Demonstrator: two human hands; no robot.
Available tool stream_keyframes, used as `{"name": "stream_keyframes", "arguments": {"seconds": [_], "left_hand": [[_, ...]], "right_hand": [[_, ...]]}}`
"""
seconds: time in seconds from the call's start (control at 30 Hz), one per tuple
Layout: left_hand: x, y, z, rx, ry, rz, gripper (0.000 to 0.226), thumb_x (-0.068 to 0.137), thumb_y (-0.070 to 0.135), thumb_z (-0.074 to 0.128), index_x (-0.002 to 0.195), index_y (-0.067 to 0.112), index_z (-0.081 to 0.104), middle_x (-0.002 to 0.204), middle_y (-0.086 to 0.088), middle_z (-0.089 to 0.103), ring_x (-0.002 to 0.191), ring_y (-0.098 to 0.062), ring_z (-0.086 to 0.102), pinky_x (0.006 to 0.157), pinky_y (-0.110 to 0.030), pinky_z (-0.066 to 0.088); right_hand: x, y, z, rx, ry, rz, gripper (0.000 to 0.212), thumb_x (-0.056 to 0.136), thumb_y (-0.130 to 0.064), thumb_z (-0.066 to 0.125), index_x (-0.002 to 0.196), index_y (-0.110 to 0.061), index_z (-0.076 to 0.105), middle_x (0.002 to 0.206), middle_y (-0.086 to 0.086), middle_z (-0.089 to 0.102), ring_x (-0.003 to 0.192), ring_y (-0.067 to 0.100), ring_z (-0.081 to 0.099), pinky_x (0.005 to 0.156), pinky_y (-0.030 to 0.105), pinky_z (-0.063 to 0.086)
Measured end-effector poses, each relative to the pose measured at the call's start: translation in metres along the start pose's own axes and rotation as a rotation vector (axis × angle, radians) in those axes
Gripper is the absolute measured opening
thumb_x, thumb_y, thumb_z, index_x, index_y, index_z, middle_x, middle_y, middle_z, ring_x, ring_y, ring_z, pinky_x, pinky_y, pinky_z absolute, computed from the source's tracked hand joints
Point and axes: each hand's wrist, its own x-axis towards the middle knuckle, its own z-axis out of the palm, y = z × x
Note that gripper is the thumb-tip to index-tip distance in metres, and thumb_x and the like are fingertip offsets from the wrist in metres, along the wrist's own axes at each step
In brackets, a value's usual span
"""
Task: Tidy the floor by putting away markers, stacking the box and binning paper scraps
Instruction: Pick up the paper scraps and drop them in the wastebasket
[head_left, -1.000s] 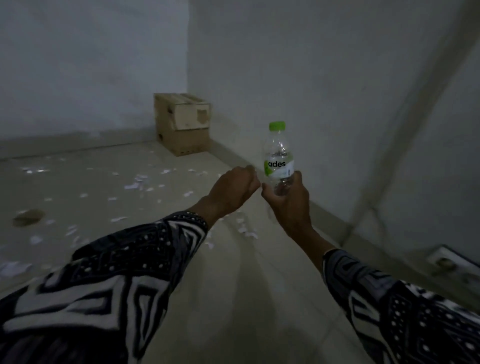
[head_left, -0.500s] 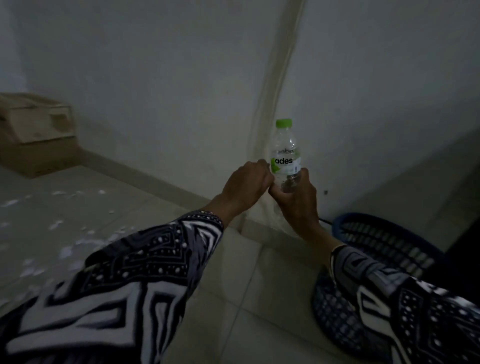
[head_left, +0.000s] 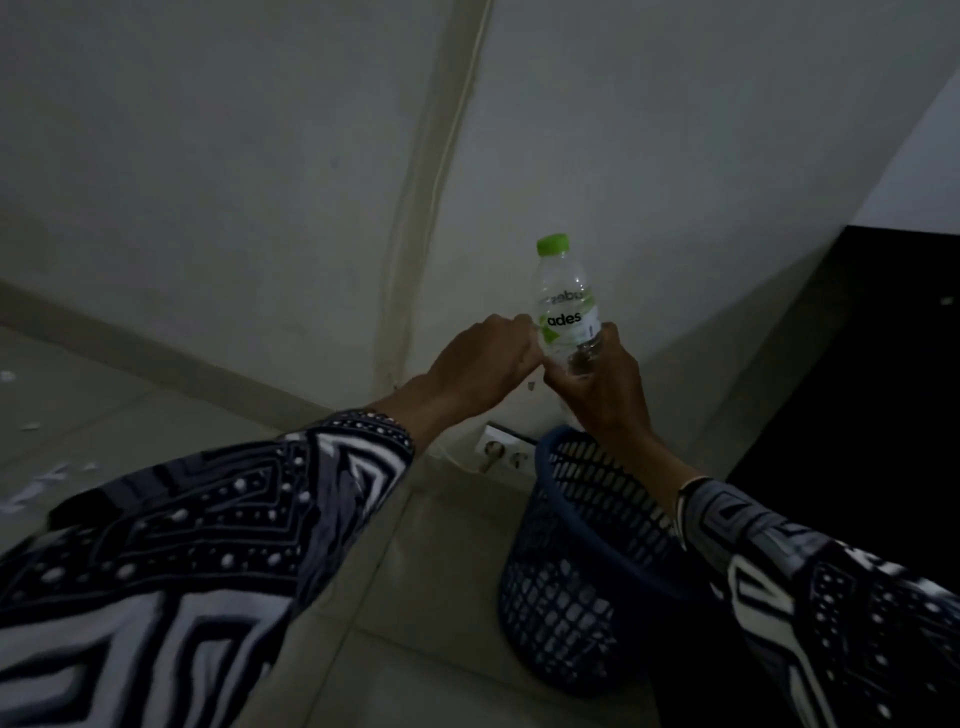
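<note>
My right hand (head_left: 602, 387) grips the lower part of a clear plastic bottle (head_left: 566, 306) with a green cap and an "ades" label, held upright in front of the wall. My left hand (head_left: 483, 366) is curled in a fist beside the bottle, its fingers touching the bottle's left side; whether it holds something small I cannot tell. A dark blue mesh waste basket (head_left: 582, 571) stands on the floor below my right forearm. A few white paper scraps (head_left: 31, 488) lie on the tiles at the far left.
A white wall socket (head_left: 506, 449) with a plug sits low on the wall just left of the basket. A cable duct (head_left: 431, 171) runs up the wall. A black surface (head_left: 857, 415) fills the right side.
The view has swung right: the cardboard boxes and most scraps have left the frame, and the basket and socket are now in full view. Both hands keep the same hold around the bottle.
</note>
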Motion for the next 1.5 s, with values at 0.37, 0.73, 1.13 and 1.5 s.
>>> {"name": "stream_keyframes", "arguments": {"seconds": [0.37, 0.73, 1.13, 1.5], "left_hand": [[0.040, 0.051, 0.107, 0.001, -0.134, 0.045, 0.024, 0.103, 0.028, 0.046, 0.086, 0.013, 0.041, 0.076, -0.008, 0.050, 0.061, -0.021, 0.045, 0.052, -0.034, 0.023], [0.010, 0.060, 0.215, 0.034, -0.370, 0.060, 0.027, 0.102, 0.017, 0.046, 0.075, 0.013, 0.044, 0.070, -0.016, 0.056, 0.056, -0.024, 0.048, 0.049, -0.035, 0.030], [0.012, 0.048, 0.243, 0.441, -0.555, -0.061, 0.072, 0.097, 0.061, 0.037, 0.150, 0.012, 0.031, 0.150, -0.016, 0.036, 0.133, -0.037, 0.036, 0.108, -0.048, 0.030], [0.014, 0.051, 0.217, 0.267, -0.388, -0.013, 0.039, 0.103, 0.038, 0.043, 0.076, 0.011, 0.051, 0.075, -0.009, 0.053, 0.066, -0.023, 0.048, 0.060, -0.039, 0.042]], "right_hand": [[-0.007, 0.098, -0.076, -0.094, -0.079, 0.055, 0.046, 0.071, -0.053, 0.077, 0.096, -0.024, 0.051, 0.085, -0.007, 0.068, 0.075, 0.010, 0.067, 0.065, 0.039, 0.058], [-0.034, 0.178, -0.090, -0.159, -0.312, 0.134, 0.049, 0.068, -0.064, 0.075, 0.094, -0.032, 0.047, 0.087, -0.013, 0.067, 0.074, 0.003, 0.066, 0.063, 0.038, 0.058], [-0.044, 0.217, -0.088, -0.172, -0.375, 0.355, 0.071, 0.060, -0.073, 0.075, 0.108, -0.029, 0.048, 0.104, -0.005, 0.066, 0.086, 0.013, 0.065, 0.065, 0.030, 0.055], [-0.047, 0.194, -0.084, 0.099, -0.562, 0.541, 0.134, 0.054, -0.072, 0.076, 0.156, -0.035, -0.002, 0.153, 0.016, 0.035, 0.133, 0.028, 0.045, 0.097, 0.035, 0.047]]}}
